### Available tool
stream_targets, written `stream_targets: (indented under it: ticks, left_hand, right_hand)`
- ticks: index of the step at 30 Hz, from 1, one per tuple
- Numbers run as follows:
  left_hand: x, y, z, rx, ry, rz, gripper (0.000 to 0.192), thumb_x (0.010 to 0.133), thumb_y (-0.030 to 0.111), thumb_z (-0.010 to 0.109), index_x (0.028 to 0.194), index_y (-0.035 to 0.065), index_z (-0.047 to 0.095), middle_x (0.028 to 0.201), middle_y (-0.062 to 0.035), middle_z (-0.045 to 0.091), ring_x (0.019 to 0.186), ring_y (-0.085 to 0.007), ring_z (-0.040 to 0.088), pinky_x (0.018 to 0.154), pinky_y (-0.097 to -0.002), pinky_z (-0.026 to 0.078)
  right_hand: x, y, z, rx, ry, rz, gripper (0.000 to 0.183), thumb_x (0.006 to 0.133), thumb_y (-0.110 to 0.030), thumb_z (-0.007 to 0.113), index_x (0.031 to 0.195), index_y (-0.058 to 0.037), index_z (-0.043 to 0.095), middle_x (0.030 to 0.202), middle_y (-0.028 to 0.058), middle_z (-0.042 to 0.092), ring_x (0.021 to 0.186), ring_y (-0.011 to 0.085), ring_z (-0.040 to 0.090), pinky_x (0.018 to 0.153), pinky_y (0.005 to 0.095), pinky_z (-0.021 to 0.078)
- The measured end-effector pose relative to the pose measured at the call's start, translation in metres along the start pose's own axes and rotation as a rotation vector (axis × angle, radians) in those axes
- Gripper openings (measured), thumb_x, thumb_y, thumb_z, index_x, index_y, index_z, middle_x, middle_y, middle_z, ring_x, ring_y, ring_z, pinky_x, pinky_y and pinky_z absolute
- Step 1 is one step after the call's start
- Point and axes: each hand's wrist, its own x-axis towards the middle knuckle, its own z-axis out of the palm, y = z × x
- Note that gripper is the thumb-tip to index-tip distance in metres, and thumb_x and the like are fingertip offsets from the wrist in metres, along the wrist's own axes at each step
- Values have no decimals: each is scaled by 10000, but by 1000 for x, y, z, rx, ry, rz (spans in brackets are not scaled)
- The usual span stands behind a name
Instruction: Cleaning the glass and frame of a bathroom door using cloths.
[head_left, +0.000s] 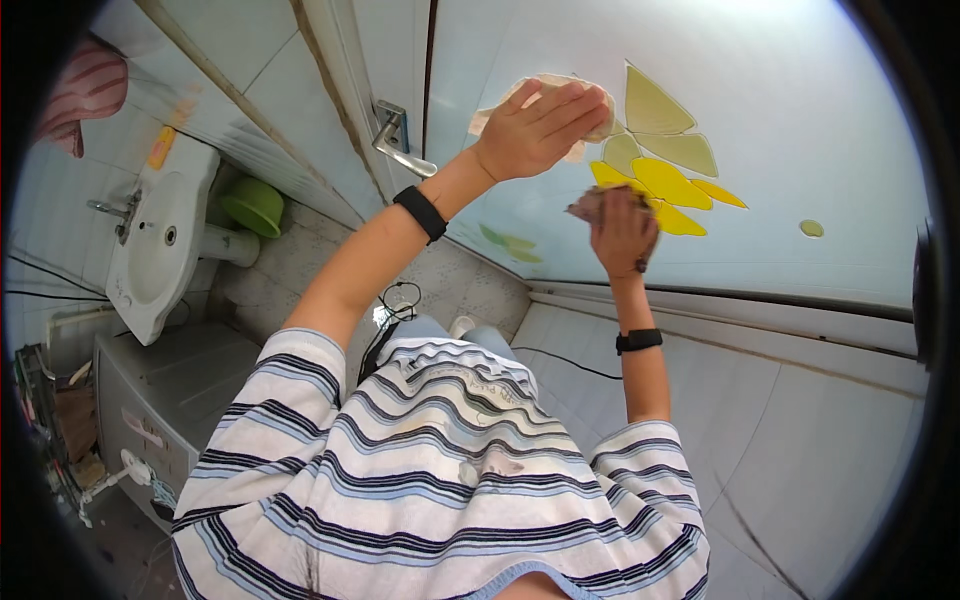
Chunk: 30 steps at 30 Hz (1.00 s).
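In front of me stands a frosted glass door panel (787, 112) with a green and yellow flower pattern (671, 184). My left hand (536, 127) lies flat, fingers spread a little, on a pale cloth (600, 127) pressed against the glass, left of the green petals. Lower and to the right, my right hand (626, 232) presses a dark, crumpled cloth (589, 206) to the glass beside the yellow petals and covers part of them. My right hand looks slightly blurred.
A metal door handle (405, 150) juts out near my left forearm. To the left are a white washbasin (161, 247), a green plastic basin (255, 206) and a grey appliance (172, 375). A black cable (570, 360) runs beside my legs.
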Motion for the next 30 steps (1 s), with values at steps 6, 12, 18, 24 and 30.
stream_targets:
  ticks: [6,12,18,24,30]
  left_hand:
    - [-1,-5,3,5,62,149,430,893,224,531,1315,181,598,1417,6,526,1373,-147,392,1159,-443,177]
    - [-12,-2,16,-9,-40,172,474,878,191,520,1346,248,570,1454,62,483,1381,-100,380,1149,-410,186]
    - [-36,-15,21,-185,-126,113,390,952,147,499,1334,138,580,1440,13,509,1367,-156,424,1132,-398,263]
    - [-30,-8,19,-176,-93,135,370,945,152,521,1305,142,606,1401,-10,547,1356,-169,438,1164,-403,187]
    - [-30,-5,20,-212,-36,150,346,946,182,544,1281,151,624,1379,16,567,1346,-156,450,1178,-402,150]
  right_hand:
    - [-23,-45,14,134,-226,-368,523,888,-146,457,1411,-151,488,1399,-75,503,1239,87,453,1157,356,120]
    - [-29,-11,-6,-134,-458,-633,578,938,-175,361,1514,-168,309,1612,-57,176,1488,85,78,1198,396,-78]
    - [9,61,-84,96,-564,-199,720,784,-88,567,1469,-235,399,1524,-96,367,1359,111,377,1154,350,248]
    - [-16,121,-101,17,-280,-69,536,824,-76,567,1328,-255,553,1459,-71,461,1283,133,463,1149,381,272]
    - [-36,113,-89,-55,-251,4,498,821,-53,588,1284,-236,589,1416,-27,500,1263,182,482,1106,425,335]
